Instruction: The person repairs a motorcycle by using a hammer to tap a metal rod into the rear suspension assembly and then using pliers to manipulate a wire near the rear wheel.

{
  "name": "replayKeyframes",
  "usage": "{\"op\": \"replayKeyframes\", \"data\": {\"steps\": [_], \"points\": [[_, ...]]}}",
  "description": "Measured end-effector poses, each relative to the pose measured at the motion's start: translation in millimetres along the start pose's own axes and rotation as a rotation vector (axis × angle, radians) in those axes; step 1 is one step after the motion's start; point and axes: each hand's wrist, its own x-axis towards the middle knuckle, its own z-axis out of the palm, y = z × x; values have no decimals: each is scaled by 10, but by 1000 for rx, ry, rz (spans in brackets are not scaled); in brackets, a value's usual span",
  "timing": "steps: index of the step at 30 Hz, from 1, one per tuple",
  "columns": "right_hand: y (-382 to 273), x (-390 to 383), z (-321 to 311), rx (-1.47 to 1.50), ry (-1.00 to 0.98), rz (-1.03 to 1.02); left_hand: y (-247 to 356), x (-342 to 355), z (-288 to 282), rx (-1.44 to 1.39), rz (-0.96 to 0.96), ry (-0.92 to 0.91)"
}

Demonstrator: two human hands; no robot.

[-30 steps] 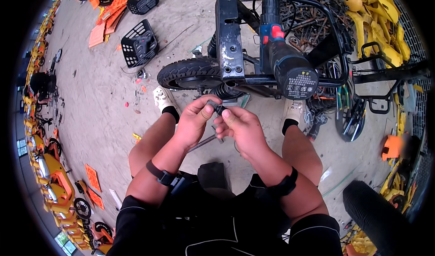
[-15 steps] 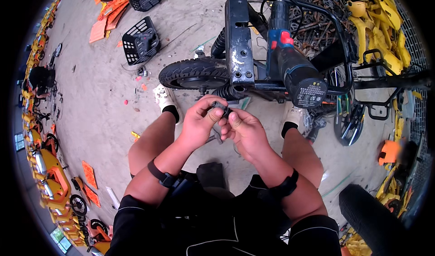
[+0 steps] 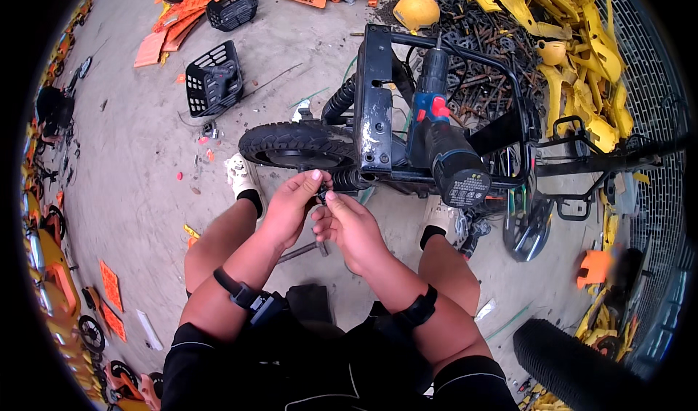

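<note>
Between my knees, my left hand [image 3: 289,202] and my right hand [image 3: 350,228] meet, thumbs and fingertips pinched on a small dark part [image 3: 322,193]. Fingers cover most of it, so its kind cannot be told. Just beyond is the black metal frame [image 3: 376,113] of a scooter or e-bike, with a knobby-tyred wheel [image 3: 298,146] at its left. A cordless drill [image 3: 452,156] rests on that frame, bit pointing away from me. Below my hands, a metal T-shaped bar [image 3: 321,248] shows near the floor.
A black plastic basket [image 3: 214,80] lies at the left, with orange panels [image 3: 182,26] behind it. A heap of rusty metal parts [image 3: 487,66] and yellow body panels [image 3: 589,69] fill the far right. A dark ridged object [image 3: 567,367] stands near right.
The view has shifted, so the frame and drill sit lower and further left. Both hands still pinch the small part, now nearer the wheel and shock spring in the picture.
</note>
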Motion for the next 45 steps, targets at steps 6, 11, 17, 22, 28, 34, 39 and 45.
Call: {"op": "replayKeyframes", "data": {"steps": [6, 11, 17, 22, 28, 34, 39, 45], "points": [[168, 46, -112, -90, 23, 82, -128, 30, -63, 131, -123, 15], [249, 25, -144, -491, 146, -91, -189, 30, -15, 342, -114, 44], [0, -165, -166, -1003, 278, -305, -268, 38, -27, 293, -140, 101], [-175, -262, -206, -1214, 223, -226, -412, 23, -87, 235, -197, 119], [-54, -229, -423, -1394, 317, -333, -644, 78, -253, 683, -99, 256], [1, -195, -403, -1671, 114, 44, -738, -25, -431, 1175, -191, 66], [265, -71, -478, -1771, 47, 77, -526, -221, -313, 1391, 68, 39], [273, 27, -285, -1784, 114, 105, -204, -304, -420, 1595, -9, 9]]}}
